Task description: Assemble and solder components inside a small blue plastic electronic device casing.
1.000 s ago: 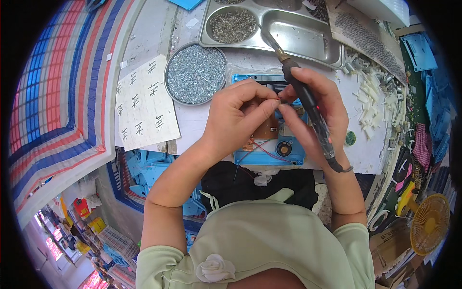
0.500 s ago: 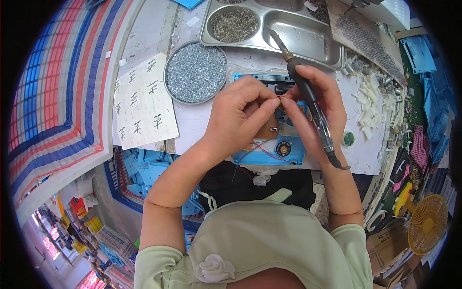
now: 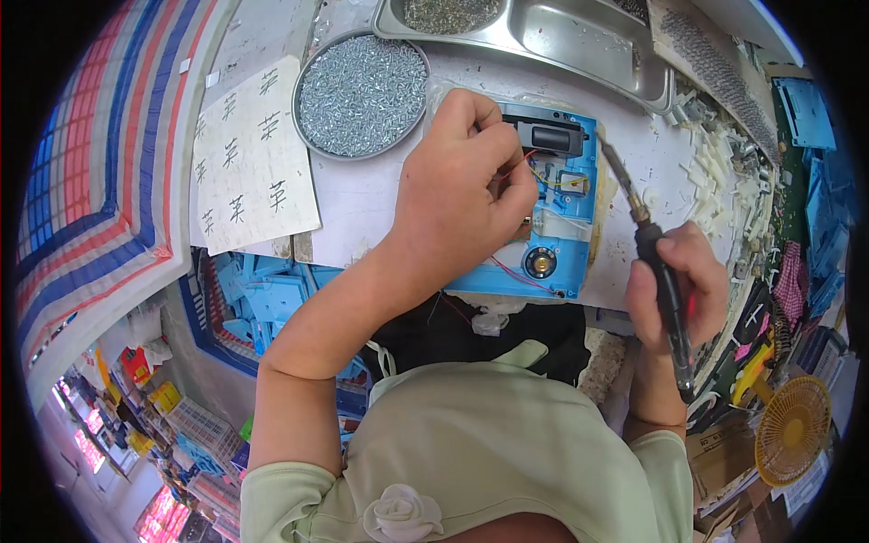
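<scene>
Since the earlier frame the right hand (image 3: 677,276) has pulled away from the blue plastic housing (image 3: 552,213) and now sits to its right, off the piece, while the left hand (image 3: 462,195) has stayed on top of it. The right hand's grip is closed around the dark handle of a soldering iron (image 3: 654,262), whose metal tip slants up and to the left, ending just beside the housing's right edge; whether it touches cannot be told.

The left hand lies across the left half of the housing with its fingers curled down, the fingertips pressed together over the thin red wires (image 3: 520,271) near the middle. What exactly they pinch is hidden under the fingers. The housing rests flat on the white tabletop (image 3: 362,199) close to its near edge, with a small round speaker (image 3: 540,262) in its lower part and a black block (image 3: 552,138) at its top.

To the upper left of the housing stands a round metal dish of small screws (image 3: 362,95), well filled. Left of that lies a sheet of paper (image 3: 249,163) with handwritten marks. Above, at the far side, sits a steel tray (image 3: 579,36) with 2 compartments, its left one holding more screws. White plastic bits (image 3: 715,172) are scattered to the right.
</scene>
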{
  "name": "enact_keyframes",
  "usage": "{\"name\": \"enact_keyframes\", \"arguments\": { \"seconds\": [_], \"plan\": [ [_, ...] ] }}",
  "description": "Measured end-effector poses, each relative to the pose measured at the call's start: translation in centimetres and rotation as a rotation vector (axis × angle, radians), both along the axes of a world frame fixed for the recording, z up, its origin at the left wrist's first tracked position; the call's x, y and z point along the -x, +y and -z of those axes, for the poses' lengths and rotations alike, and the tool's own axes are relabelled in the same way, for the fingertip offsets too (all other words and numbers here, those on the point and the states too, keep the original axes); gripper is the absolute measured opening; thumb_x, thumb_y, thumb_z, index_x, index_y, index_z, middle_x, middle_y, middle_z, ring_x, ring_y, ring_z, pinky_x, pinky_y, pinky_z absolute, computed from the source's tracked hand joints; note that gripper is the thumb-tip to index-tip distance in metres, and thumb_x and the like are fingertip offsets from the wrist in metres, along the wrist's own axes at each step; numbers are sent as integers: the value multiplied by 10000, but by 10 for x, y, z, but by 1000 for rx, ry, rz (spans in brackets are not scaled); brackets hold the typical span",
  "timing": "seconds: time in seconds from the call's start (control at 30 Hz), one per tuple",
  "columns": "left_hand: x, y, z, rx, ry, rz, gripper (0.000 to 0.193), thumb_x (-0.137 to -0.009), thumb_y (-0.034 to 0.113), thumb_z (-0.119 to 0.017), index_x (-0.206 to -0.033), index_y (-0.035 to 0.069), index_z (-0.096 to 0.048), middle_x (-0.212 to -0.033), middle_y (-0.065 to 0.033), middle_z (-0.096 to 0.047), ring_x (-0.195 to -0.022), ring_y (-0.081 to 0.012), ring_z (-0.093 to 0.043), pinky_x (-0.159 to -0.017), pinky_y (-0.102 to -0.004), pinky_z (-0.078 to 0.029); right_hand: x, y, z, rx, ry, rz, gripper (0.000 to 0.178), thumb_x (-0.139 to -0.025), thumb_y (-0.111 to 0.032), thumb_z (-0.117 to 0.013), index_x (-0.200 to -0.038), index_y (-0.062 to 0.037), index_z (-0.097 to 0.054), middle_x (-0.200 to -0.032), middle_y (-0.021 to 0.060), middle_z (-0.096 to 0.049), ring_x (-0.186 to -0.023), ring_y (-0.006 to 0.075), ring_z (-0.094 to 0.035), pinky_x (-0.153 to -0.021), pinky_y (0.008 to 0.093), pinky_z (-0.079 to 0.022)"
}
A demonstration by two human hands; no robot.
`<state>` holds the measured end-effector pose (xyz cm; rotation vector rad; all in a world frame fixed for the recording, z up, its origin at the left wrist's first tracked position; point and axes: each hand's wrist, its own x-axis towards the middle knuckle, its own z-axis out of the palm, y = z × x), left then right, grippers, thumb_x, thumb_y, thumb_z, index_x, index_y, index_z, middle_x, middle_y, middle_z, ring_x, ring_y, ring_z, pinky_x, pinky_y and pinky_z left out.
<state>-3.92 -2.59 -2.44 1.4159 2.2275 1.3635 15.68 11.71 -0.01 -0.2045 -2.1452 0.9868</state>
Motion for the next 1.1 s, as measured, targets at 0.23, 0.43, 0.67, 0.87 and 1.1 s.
{"name": "enact_keyframes", "arguments": {
  "seconds": [0.23,0.43,0.67,0.87,1.1],
  "plan": [
    [-2,0,2,-25,11,-29,74,-803,-11,-705,-799,-12,-631,-952,-87,-518,-704,-145,-583,-600,-271,-510,5,-4,1,-88,-93,-119,331,-742,-10,-822,-1032,-36,-664,-674,60,-595,-532,211,-504,-486,324,-359],
    [-2,0,3,-36,3,-27,80,-797,-16,-708,-799,-15,-628,-947,-85,-516,-677,-139,-581,-587,-268,-501,11,-7,4,-142,-117,-133,366,-695,-6,-828,-1024,-65,-678,-660,37,-571,-541,219,-506,-486,331,-366],
    [-3,-1,4,-46,-15,-30,84,-793,-20,-706,-796,-19,-622,-940,-82,-511,-689,-140,-577,-591,-270,-497,13,-8,6,-186,-154,-134,430,-660,3,-831,-1046,-108,-677,-655,28,-527,-541,222,-498,-486,340,-370],
    [-2,0,5,-47,-6,-30,85,-788,-24,-702,-795,-17,-618,-944,-85,-514,-685,-146,-580,-594,-272,-501,15,-8,8,-200,-147,-127,432,-655,8,-826,-1040,-115,-674,-647,20,-502,-535,220,-480,-483,340,-359],
    [-3,0,5,-40,1,-38,81,-785,-28,-701,-800,-18,-622,-949,-85,-515,-688,-145,-589,-591,-274,-503,15,-5,10,-248,-157,-151,480,-582,3,-854,-1018,-131,-706,-649,3,-484,-547,207,-463,-490,329,-344]
  ]
}}
